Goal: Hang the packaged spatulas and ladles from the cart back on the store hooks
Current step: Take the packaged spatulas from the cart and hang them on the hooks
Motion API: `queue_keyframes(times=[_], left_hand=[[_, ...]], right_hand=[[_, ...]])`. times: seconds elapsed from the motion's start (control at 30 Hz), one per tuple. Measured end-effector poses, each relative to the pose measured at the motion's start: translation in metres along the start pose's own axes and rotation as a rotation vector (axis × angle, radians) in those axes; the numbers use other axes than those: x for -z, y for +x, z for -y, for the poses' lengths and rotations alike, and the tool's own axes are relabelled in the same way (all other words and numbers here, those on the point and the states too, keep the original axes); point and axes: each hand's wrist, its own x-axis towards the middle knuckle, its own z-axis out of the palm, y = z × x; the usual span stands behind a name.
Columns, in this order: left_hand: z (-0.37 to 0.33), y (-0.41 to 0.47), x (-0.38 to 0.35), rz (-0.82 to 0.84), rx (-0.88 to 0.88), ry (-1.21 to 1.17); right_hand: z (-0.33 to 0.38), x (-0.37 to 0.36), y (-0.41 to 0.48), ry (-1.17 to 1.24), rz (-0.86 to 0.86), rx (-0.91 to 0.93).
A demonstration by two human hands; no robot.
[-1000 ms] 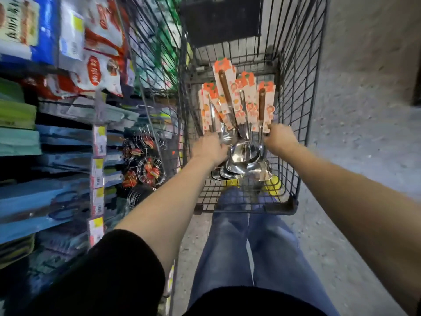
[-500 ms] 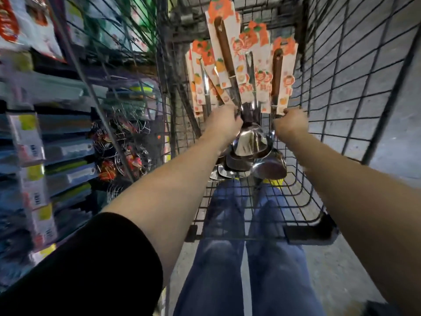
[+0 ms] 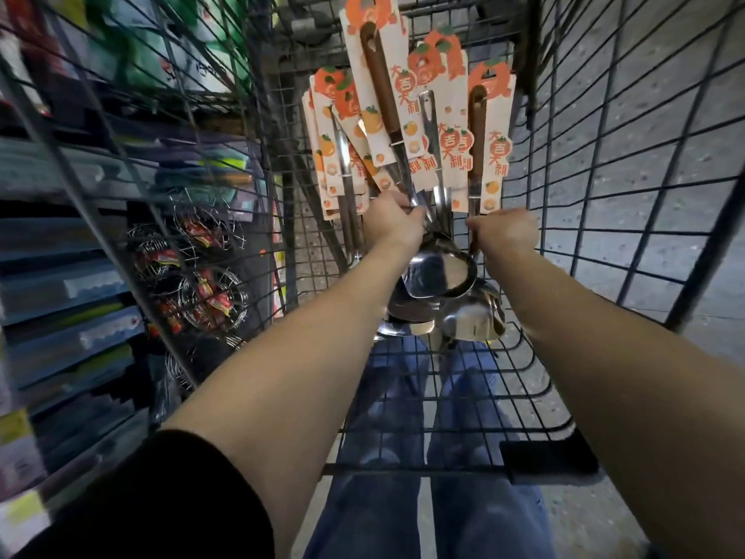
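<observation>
1. A person reaches both bare forearms down into a wire cart (image 3: 548, 455). A black sleeve (image 3: 161, 498) covers the left upper arm.
2. The packaged spatulas and ladles (image 3: 447, 147) are inside the cart, bunched against the far end of its basket. Their orange-and-cream cards point up and their shiny bowls (image 3: 439, 272) sit low in the basket.
3. The left hand (image 3: 393, 223) grips the steel shaft of the tall brown-handled utensil (image 3: 379, 86), just below its card. Its fingers (image 3: 407, 213) are curled tight round the metal.
4. The right hand (image 3: 506, 234) grips the shaft of a second brown-handled utensil (image 3: 477, 131) at the right edge of the bunch. Its fingers (image 3: 481, 225) are wrapped round the shaft, and the back of the hand faces the camera.
5. The two hands are near each other but apart, with a steel-handled utensil (image 3: 431, 127) standing between them.
6. To the left of the cart are store shelves (image 3: 60, 284) of flat packaged goods, too blurred to identify. Round wire racks (image 3: 209, 292) with red labels hang just beside the cart's left wall.
7. Legs in blue jeans (image 3: 475, 518) show through the bottom of the basket. Grey speckled floor (image 3: 645, 135) shows through the right wall.
</observation>
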Motion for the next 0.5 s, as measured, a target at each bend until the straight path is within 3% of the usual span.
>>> queue_keyframes(times=[0.2,0.5], left_hand=[[0.004,-0.01,0.021,0.06,-0.011,-0.083],[0.004,-0.061,0.08,0.247,-0.123,-0.106]], right_hand=[[0.006,0.0,-0.01,0.238,0.012,-0.108],[0.018,0.031,-0.049,0.23,0.126,0.03]])
